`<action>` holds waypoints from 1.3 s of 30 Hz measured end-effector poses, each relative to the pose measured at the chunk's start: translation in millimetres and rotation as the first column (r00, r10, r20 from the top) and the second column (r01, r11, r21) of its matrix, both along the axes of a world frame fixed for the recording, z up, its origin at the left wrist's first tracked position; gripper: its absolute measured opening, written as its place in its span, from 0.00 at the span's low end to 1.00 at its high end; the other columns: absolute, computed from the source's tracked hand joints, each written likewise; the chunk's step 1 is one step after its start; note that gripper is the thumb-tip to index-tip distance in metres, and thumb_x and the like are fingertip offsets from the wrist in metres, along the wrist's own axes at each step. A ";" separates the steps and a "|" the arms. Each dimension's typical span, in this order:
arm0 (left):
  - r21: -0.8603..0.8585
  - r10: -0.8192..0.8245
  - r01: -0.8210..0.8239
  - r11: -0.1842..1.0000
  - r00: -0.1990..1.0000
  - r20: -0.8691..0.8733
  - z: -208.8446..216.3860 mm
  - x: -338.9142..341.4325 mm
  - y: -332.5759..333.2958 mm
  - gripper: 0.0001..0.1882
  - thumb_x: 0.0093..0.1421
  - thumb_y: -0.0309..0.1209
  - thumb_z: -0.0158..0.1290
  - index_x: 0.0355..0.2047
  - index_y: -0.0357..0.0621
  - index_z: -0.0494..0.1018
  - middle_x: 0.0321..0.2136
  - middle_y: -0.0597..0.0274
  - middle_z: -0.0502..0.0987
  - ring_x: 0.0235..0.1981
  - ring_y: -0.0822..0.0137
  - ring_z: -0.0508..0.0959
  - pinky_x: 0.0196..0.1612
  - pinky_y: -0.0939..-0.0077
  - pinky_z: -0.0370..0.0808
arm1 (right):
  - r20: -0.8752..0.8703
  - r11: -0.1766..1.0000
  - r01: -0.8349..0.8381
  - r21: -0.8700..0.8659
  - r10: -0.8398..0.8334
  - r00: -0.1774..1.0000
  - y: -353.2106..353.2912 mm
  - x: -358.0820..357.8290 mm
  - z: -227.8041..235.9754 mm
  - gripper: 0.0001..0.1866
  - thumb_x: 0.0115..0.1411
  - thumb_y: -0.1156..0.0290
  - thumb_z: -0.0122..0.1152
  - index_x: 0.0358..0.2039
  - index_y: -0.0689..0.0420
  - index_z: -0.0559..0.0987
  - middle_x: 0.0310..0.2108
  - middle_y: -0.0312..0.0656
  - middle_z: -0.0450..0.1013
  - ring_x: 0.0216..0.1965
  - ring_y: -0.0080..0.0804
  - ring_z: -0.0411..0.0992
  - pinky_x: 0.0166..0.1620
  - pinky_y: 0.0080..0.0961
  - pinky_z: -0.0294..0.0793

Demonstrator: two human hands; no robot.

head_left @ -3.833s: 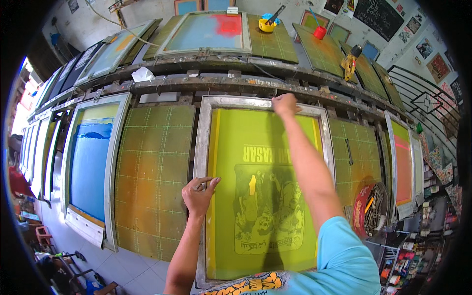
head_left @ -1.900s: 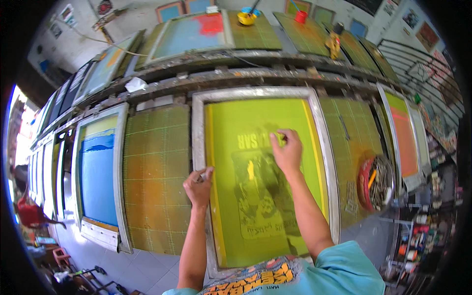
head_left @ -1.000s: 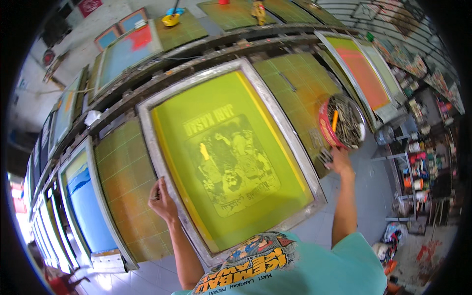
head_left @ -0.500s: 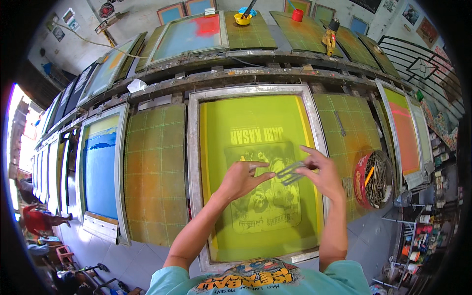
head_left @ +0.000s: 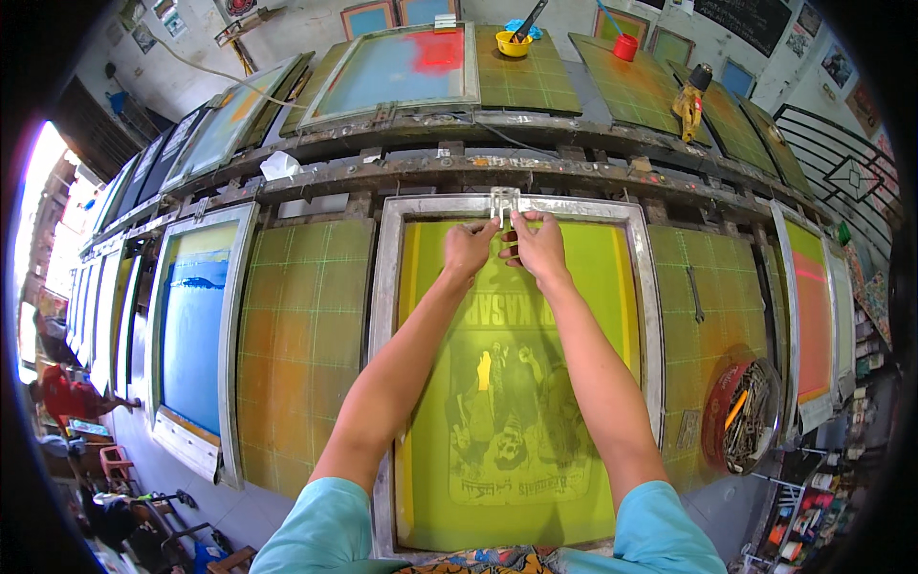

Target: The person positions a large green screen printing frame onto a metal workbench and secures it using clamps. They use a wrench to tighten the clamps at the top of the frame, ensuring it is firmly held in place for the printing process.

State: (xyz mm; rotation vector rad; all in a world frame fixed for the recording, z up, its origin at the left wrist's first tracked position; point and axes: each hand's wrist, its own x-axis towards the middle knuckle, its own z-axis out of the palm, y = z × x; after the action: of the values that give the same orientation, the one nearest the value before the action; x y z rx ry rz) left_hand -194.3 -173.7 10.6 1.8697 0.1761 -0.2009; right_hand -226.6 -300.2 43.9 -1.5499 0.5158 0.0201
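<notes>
In front of me lies a silk-screen frame (head_left: 386,364) with a metal rim and yellow-green mesh (head_left: 430,344). Upside-down lettering and a picture show on the mesh. A U-shaped metal bracket (head_left: 504,196) sits over the middle of the frame's far rail, beside the dark metal beam. My left hand (head_left: 468,248) pinches the bracket's left prong between thumb and finger. On its right prong, my right hand (head_left: 537,247) does the same, its lower fingers curled above the mesh. The fingertips hide the prongs' ends.
Green gridded boards flank the frame; the right one carries a wrench (head_left: 695,293) and a red tub (head_left: 732,421) of metal hardware. A blue-coated screen (head_left: 194,325) stands left. Behind the long beam (head_left: 335,180) are a yellow bowl (head_left: 513,45) and a heat gun (head_left: 688,110).
Both hands have reached forward from over the printed picture to the frame's far rail. The bracket went from my right hand above the mesh to that rail, now pinched by both hands.
</notes>
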 end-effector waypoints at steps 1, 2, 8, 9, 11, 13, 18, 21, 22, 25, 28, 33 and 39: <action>-0.028 -0.005 0.005 1.000 1.000 0.003 -5.8 10.4 -2.7 0.25 0.62 0.47 0.63 0.43 0.33 0.83 0.29 0.57 0.83 0.30 0.73 0.76 0.34 0.69 0.74 | 0.045 1.000 0.001 0.010 -0.002 0.999 -3.0 11.6 -10.8 0.18 0.71 0.65 0.56 0.54 0.64 0.68 0.34 0.47 0.79 0.24 0.32 0.79 0.24 0.28 0.77; -0.059 -0.009 0.009 0.998 1.000 0.005 -12.8 18.9 -4.8 0.25 0.61 0.47 0.63 0.43 0.34 0.84 0.28 0.58 0.83 0.29 0.73 0.75 0.33 0.69 0.74 | 0.090 1.000 0.001 0.018 -0.002 0.996 -7.2 23.1 -26.0 0.18 0.71 0.66 0.56 0.54 0.64 0.68 0.33 0.47 0.79 0.23 0.32 0.79 0.24 0.28 0.76; -0.018 0.005 -0.005 1.000 1.000 -0.011 -32.6 42.9 -8.4 0.25 0.60 0.47 0.64 0.42 0.34 0.84 0.24 0.61 0.80 0.25 0.74 0.71 0.28 0.67 0.71 | 0.158 0.997 0.074 -0.026 -0.069 0.985 -6.6 47.5 -56.2 0.17 0.69 0.74 0.55 0.56 0.66 0.72 0.30 0.47 0.80 0.20 0.31 0.77 0.23 0.27 0.75; -0.038 0.003 -0.004 0.999 1.000 -0.011 -33.7 42.2 -9.6 0.25 0.60 0.47 0.64 0.42 0.33 0.84 0.23 0.60 0.80 0.25 0.74 0.71 0.27 0.67 0.70 | 0.169 0.997 0.067 -0.043 -0.059 0.984 -7.7 48.3 -57.6 0.17 0.69 0.74 0.55 0.56 0.67 0.73 0.29 0.47 0.80 0.19 0.31 0.77 0.23 0.26 0.74; -0.013 0.016 -0.017 1.000 0.999 -0.038 -30.8 39.2 -14.1 0.26 0.60 0.48 0.65 0.41 0.32 0.84 0.23 0.59 0.80 0.24 0.74 0.71 0.26 0.67 0.70 | 0.165 0.997 0.061 -0.035 -0.055 0.985 -12.4 50.8 -59.5 0.17 0.69 0.76 0.54 0.56 0.67 0.74 0.28 0.46 0.80 0.19 0.30 0.76 0.23 0.25 0.74; -0.014 0.028 -0.029 0.999 0.998 -0.048 -29.0 37.5 -15.5 0.26 0.59 0.48 0.65 0.41 0.32 0.84 0.24 0.58 0.81 0.23 0.73 0.71 0.26 0.66 0.70 | 0.141 0.998 0.053 0.015 -0.054 0.989 -16.5 53.9 -58.6 0.18 0.68 0.77 0.54 0.57 0.66 0.76 0.27 0.45 0.79 0.18 0.28 0.74 0.23 0.25 0.73; 0.068 0.047 -0.044 0.997 0.998 -0.035 -30.7 45.6 -12.8 0.25 0.58 0.47 0.67 0.39 0.34 0.85 0.25 0.57 0.82 0.24 0.73 0.73 0.27 0.68 0.72 | 0.065 0.993 0.069 0.097 -0.075 0.995 -23.4 64.6 -52.7 0.18 0.67 0.76 0.56 0.57 0.66 0.76 0.26 0.45 0.79 0.18 0.27 0.73 0.22 0.26 0.73; 0.071 0.033 -0.042 0.997 0.992 0.124 -31.1 49.0 -12.6 0.26 0.55 0.47 0.69 0.44 0.37 0.84 0.25 0.52 0.83 0.25 0.69 0.78 0.31 0.66 0.75 | 0.075 0.999 0.048 0.006 -0.048 0.996 -21.3 67.1 -51.4 0.18 0.67 0.76 0.56 0.57 0.66 0.76 0.24 0.45 0.79 0.18 0.28 0.75 0.22 0.26 0.73; 0.121 0.055 -0.075 0.990 0.986 0.159 -27.4 47.9 -16.2 0.27 0.54 0.47 0.69 0.46 0.38 0.84 0.25 0.51 0.83 0.26 0.68 0.80 0.32 0.66 0.76 | 0.087 0.998 0.045 -0.045 -0.041 0.995 -23.6 66.7 -54.5 0.18 0.67 0.76 0.56 0.57 0.66 0.77 0.24 0.45 0.79 0.17 0.28 0.75 0.22 0.26 0.73; 0.241 0.072 -0.131 0.961 0.968 0.240 -21.7 46.7 -19.9 0.30 0.52 0.46 0.70 0.51 0.41 0.82 0.25 0.48 0.83 0.27 0.64 0.82 0.35 0.64 0.77 | 0.144 0.996 0.049 -0.077 -0.038 0.989 -18.5 65.2 -65.0 0.18 0.67 0.76 0.57 0.56 0.65 0.77 0.23 0.45 0.79 0.17 0.29 0.76 0.22 0.26 0.73; 0.305 0.012 -0.079 0.949 0.977 0.215 -23.3 47.4 -14.6 0.30 0.52 0.44 0.69 0.53 0.44 0.80 0.24 0.49 0.82 0.27 0.64 0.83 0.34 0.63 0.77 | 0.150 0.995 0.048 -0.089 -0.034 0.988 -14.7 65.7 -68.2 0.19 0.66 0.76 0.57 0.57 0.64 0.78 0.24 0.45 0.80 0.18 0.29 0.76 0.23 0.26 0.74; 0.168 0.000 -0.029 0.985 0.985 0.172 -35.4 59.3 -4.0 0.26 0.56 0.39 0.66 0.54 0.43 0.80 0.22 0.59 0.81 0.21 0.70 0.77 0.27 0.68 0.73 | 0.191 0.999 0.028 -0.032 -0.022 0.981 -8.6 67.2 -70.7 0.20 0.66 0.76 0.56 0.58 0.64 0.78 0.24 0.44 0.80 0.18 0.28 0.77 0.23 0.25 0.75; -0.400 -0.088 0.021 0.916 0.985 -0.151 -35.9 77.8 2.9 0.25 0.54 0.34 0.67 0.52 0.41 0.80 0.22 0.70 0.78 0.15 0.81 0.62 0.19 0.80 0.56 | 0.172 0.998 0.058 0.022 -0.061 0.983 -7.7 67.5 -69.0 0.20 0.65 0.76 0.56 0.58 0.65 0.77 0.24 0.45 0.80 0.18 0.29 0.77 0.23 0.26 0.75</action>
State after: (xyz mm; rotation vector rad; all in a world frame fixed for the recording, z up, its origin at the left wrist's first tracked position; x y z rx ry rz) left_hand -116.5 -170.7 -25.2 1.4519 0.1825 -0.4029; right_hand -159.0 -307.9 -25.1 -1.5035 0.4226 -0.1544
